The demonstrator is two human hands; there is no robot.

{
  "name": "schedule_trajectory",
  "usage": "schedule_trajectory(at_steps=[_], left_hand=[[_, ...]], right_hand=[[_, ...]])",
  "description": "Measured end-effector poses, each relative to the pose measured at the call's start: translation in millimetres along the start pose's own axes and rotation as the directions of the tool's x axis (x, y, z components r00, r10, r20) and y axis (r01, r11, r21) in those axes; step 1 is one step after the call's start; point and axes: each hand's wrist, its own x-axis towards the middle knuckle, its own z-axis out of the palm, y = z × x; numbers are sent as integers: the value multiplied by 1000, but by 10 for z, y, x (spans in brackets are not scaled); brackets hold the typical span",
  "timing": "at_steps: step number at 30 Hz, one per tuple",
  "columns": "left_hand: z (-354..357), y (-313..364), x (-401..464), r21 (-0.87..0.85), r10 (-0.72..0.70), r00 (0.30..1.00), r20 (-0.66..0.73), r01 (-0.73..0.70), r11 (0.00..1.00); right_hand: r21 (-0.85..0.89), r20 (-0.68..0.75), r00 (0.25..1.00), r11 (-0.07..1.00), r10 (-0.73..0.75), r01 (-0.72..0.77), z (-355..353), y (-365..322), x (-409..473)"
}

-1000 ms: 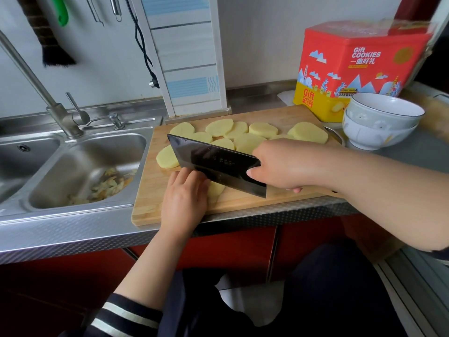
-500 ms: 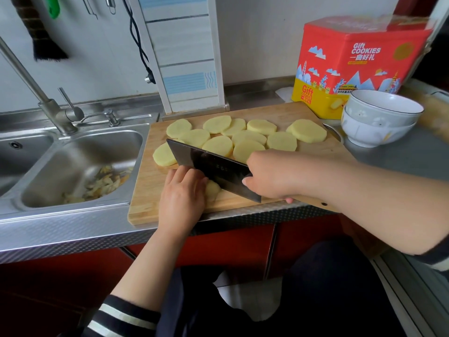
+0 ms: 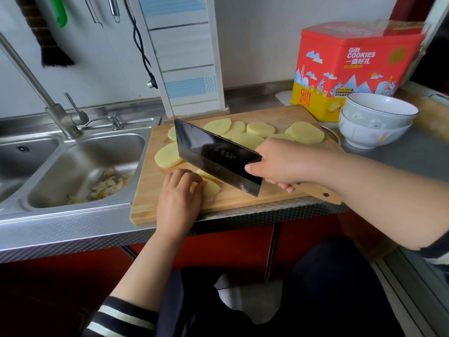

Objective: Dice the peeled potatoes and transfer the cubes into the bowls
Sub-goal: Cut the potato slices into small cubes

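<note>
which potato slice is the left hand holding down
The slice at the board's near edge, under the left hand's fingertips. The other slices lie untouched along the cutting board's far side.

Left hand (image 3: pixel 178 199): bare, no rings or gloves visible; forearm bare to the elbow. Left sleeve (image 3: pixel 119 319), at 7 o'clock in the frame: dark navy fabric, pushed up, with white horizontal stripes at the cuff. Right hand (image 3: pixel 277 164): bare; forearm bare. Right sleeve (image 3: pixel 439 249), at 4 o'clock against the frame edge: same dark fabric with white stripes, only a narrow portion visible. Lower body at 6 o'clock: dark navy garment (image 3: pixel 328 288), plain, no markings discernible.
</note>
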Motion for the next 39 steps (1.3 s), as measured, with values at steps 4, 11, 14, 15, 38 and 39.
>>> schedule_trajectory(at_steps=[4,11,14,15,38,39], left_hand=[[-21,-19,-29,-1,0,1000,8,0,1000],[-27,-21,-31,-1,-12,999,39,12,1000],[-39,-8,-32,-18,-9,999,50,10,1000],[-42,-3,-32,-23,-10,998,54,11,1000],[-113,-46,-132,-41,-1,999,51,3,999],[-112,-49,-135,-40,0,999,53,2,999]], right_hand=[[15,13,1000,1000,-14,14,-44,-63,-23],[-119,18,1000,993,-21,23,-6,-190,-56],[-155,35,999,988,-1,6,-1,-229,-82],[-160,40,999,987,7,0,2,-242,-92],[-133,66,997,990,50,-41,79,-192,-45],[-131,52,998,991,46,-39,84,-190,-65]])
